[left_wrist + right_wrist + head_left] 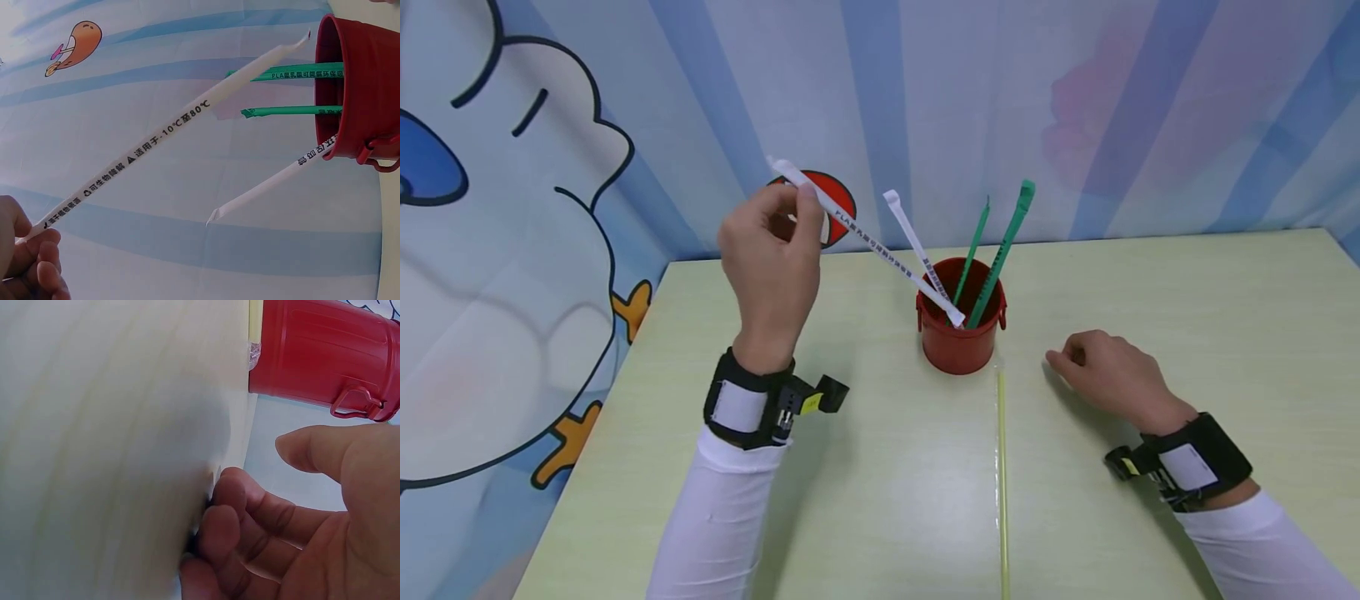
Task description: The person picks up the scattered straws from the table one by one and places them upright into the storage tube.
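My left hand pinches a white paper-wrapped straw near its upper end, between thumb and fingers. Printed lettering runs along the wrapper, and the straw slants down to the right, its lower end overlapping the red bucket in the head view. Inside the bucket stand another white wrapped straw, a thin green wrapped straw and a thicker green one. My right hand rests on the table to the right of the bucket, fingers loosely curled with nothing in them, as the right wrist view shows.
A long yellowish straw in a clear wrapper lies on the pale wooden table, running from the bucket toward the near edge. Behind the table hangs a blue striped cloth with cartoon figures. Small handles hang at the bucket's sides.
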Available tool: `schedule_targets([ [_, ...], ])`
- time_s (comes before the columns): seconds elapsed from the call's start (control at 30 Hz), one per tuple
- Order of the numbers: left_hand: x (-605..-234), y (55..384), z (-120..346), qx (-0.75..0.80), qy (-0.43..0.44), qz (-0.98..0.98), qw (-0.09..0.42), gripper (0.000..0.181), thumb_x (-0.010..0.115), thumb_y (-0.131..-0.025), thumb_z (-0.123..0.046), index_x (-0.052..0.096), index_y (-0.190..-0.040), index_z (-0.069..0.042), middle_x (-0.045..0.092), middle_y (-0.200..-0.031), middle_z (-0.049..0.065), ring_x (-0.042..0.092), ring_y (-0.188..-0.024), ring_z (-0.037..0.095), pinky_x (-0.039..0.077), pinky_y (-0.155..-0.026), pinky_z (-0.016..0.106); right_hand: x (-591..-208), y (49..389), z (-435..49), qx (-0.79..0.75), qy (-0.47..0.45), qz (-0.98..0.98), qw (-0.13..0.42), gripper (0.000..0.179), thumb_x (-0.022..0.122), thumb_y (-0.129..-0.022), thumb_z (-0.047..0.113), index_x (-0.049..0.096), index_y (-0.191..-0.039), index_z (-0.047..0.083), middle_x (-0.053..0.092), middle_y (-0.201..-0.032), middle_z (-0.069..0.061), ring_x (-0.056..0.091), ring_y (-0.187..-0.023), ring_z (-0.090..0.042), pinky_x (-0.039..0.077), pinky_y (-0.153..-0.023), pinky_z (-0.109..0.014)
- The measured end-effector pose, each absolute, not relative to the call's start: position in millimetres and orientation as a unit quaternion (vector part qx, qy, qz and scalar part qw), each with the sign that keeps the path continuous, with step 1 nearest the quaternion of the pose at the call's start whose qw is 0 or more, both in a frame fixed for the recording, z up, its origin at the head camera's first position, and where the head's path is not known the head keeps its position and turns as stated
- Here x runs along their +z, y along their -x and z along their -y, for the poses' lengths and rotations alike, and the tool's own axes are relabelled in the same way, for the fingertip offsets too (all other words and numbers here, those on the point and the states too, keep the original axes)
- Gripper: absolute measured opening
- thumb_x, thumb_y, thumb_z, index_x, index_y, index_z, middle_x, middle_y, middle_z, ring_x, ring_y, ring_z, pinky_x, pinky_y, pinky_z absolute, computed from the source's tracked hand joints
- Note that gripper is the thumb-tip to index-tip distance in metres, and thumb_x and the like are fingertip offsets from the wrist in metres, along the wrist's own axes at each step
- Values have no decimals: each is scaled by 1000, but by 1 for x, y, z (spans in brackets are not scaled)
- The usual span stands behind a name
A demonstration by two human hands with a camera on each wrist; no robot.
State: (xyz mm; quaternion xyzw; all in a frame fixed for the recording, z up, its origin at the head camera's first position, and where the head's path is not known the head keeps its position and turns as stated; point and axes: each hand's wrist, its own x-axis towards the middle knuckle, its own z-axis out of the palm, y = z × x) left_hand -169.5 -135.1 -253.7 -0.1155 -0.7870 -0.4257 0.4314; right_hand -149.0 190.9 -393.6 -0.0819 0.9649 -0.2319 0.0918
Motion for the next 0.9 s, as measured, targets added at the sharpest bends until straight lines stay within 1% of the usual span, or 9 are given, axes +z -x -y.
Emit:
schedule_targets([
  [0.13, -253, 170, 135, -419, 115, 789, 435, 30, 49, -89, -30, 66, -81, -8, 58, -68, -2, 43, -52, 9, 33, -49, 29, -393, 149, -191, -232, 80, -965, 92, 28, 50, -89, 34, 57, -81, 8, 45, -59, -2, 43, -54, -18, 33, -47, -32],
  [0.27, -256, 172, 133, -401, 118, 795, 440, 33, 47, -90, -33, 66, -83, -7, 60, -72, -2, 44, -52, 7, 37, -50, 28, -394, 149, -191, -232, 80, -965, 91, 28, 50, -89, 34, 57, -81, 8, 45, -59, -2, 43, -54, -18, 33, -47, -32],
  [0.53, -267, 176, 127, -389, 108, 815, 416, 32, 47, -90, -33, 67, -87, -8, 62, -77, -2, 46, -55, 7, 38, -52, 28, -395, 150, -191, -234, 81, -965, 91, 29, 50, -89, 35, 57, -80, 8, 44, -59, -2, 43, -54, -18, 32, -47, -32],
  [0.63, -272, 178, 123, -376, 114, 821, 414, 33, 47, -91, -33, 66, -88, -7, 62, -79, 0, 48, -57, 7, 39, -51, 28, -395, 150, -191, -234, 82, -965, 89, 28, 50, -89, 34, 57, -79, 9, 44, -59, -2, 43, -54, -18, 32, -47, -31],
  [0.77, -280, 180, 119, -358, 121, 830, 410, 34, 45, -92, -34, 66, -90, -7, 61, -77, 1, 48, -59, 8, 38, -50, 28, -395, 149, -191, -235, 83, -964, 87, 29, 50, -89, 35, 56, -78, 9, 44, -58, -2, 42, -54, -18, 32, -47, -32],
  [0.9, -287, 181, 115, -345, 117, 848, 385, 36, 43, -92, -36, 66, -92, -8, 59, -74, 0, 47, -60, 8, 36, -48, 28, -395, 149, -191, -235, 82, -965, 86, 29, 50, -89, 36, 56, -77, 10, 44, -59, -2, 42, -54, -18, 32, -47, -32],
])
